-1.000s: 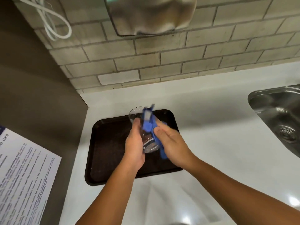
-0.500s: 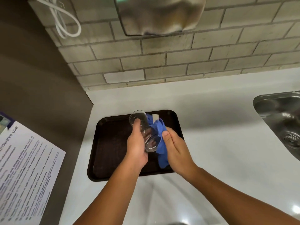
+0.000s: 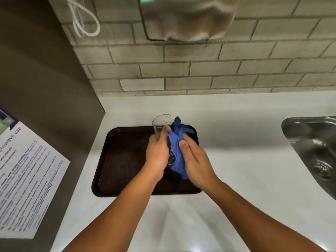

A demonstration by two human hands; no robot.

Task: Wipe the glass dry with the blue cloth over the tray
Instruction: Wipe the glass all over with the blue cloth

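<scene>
A: In the head view, where is the clear drinking glass?

B: It is held above the dark brown rectangular plastic tray, tilted, with its open rim pointing up and away toward the wall. The left hand is wrapped around its side, fingers curled over the wall of the glass, so that hand is plainly grasping it.

A: And the crumpled blue cloth?

B: The right hand presses it against the right side of the glass. The thumb lies on the cloth and the palm covers its lower part, so the hand is gripping the cloth. A bunched end sticks up beside the rim, and another corner hangs below the hand.

A: What does the tray sit on?

B: On a white countertop, near the corner where a beige brick-tile wall meets a dark grey side panel.

A: Anything else around?

B: A stainless steel sink lies well to the right, with its drain visible. A white printed notice is stuck on the panel at left, its small text mostly unreadable. A white cable hangs looped on the wall, and a shiny metal fixture is mounted above.
</scene>
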